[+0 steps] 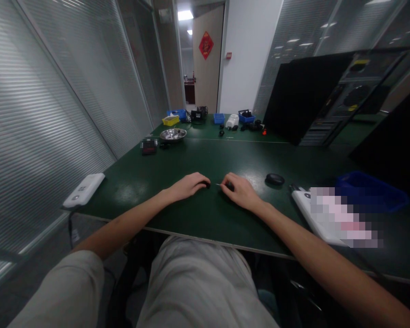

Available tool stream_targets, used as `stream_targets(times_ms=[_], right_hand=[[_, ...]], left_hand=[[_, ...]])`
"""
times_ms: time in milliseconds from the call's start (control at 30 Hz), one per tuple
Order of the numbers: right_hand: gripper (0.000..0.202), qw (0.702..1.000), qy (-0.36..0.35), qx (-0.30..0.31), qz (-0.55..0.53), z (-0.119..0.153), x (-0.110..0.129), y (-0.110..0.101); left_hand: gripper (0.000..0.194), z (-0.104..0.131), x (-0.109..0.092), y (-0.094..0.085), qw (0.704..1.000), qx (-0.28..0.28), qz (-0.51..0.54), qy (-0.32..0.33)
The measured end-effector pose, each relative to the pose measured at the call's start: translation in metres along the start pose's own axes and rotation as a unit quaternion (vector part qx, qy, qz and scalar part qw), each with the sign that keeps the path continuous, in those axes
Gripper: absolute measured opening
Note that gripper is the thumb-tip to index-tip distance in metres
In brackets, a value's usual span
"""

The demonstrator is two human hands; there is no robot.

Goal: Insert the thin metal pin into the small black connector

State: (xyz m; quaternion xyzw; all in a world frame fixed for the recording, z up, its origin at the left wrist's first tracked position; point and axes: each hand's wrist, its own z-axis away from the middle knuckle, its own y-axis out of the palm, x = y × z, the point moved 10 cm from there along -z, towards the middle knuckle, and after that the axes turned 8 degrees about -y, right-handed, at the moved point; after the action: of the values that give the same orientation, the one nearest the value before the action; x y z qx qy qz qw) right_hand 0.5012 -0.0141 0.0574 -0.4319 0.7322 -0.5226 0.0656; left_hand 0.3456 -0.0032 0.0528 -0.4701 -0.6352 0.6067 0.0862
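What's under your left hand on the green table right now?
A small dark object shows at the fingertips of the left hand, on the green table. The palm covers the rest. A thin pin-like piece runs toward the right hand.

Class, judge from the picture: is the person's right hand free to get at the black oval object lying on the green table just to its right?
Probably yes. The black oval object lies close to the right hand, with only bare green table between them, though the fingers already pinch a small dark part.
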Motion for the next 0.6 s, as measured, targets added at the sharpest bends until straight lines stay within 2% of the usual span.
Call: stream_targets(times_ms=[67, 133, 200, 300, 367, 467, 533, 600], right_hand=[[0.009, 1.0, 0.0, 0.002, 0.0, 0.0, 0.0, 0.0], [0.008, 1.0, -0.002, 0.004, -0.001, 0.0, 0.001, 0.0], [0.008, 1.0, -0.003, 0.004, -0.001, 0.0, 0.001, 0.0], [0.009, 1.0, -0.001, 0.005, -0.001, 0.0, 0.001, -0.001], [0.009, 1.0, 0.001, 0.006, -0.003, 0.0, 0.001, -0.001], [0.01, 1.0, 0.002, 0.006, -0.003, 0.0, 0.002, -0.001], [0.01, 1.0, 0.001, 0.008, -0.003, 0.0, 0.003, -0.001], [0.011, 1.0, 0.0, 0.01, -0.002, 0.0, 0.003, -0.001]], left_hand=[[0.031, 0.003, 0.02, -0.01, 0.999, -0.013, -0.029, -0.009], [0.032, 0.007, 0.049, -0.024, 0.997, -0.027, -0.067, -0.031], [0.034, 0.016, 0.086, -0.043, 0.991, -0.038, -0.11, -0.067], [0.037, 0.043, 0.15, -0.082, 0.967, -0.07, -0.191, -0.154], [0.039, 0.07, 0.191, -0.112, 0.939, -0.093, -0.248, -0.222], [0.04, 0.123, 0.248, -0.155, 0.874, -0.125, -0.314, -0.349], [0.041, 0.157, 0.274, -0.176, 0.83, -0.147, -0.326, -0.428], [0.042, 0.178, 0.287, -0.187, 0.8, -0.162, -0.323, -0.479]])
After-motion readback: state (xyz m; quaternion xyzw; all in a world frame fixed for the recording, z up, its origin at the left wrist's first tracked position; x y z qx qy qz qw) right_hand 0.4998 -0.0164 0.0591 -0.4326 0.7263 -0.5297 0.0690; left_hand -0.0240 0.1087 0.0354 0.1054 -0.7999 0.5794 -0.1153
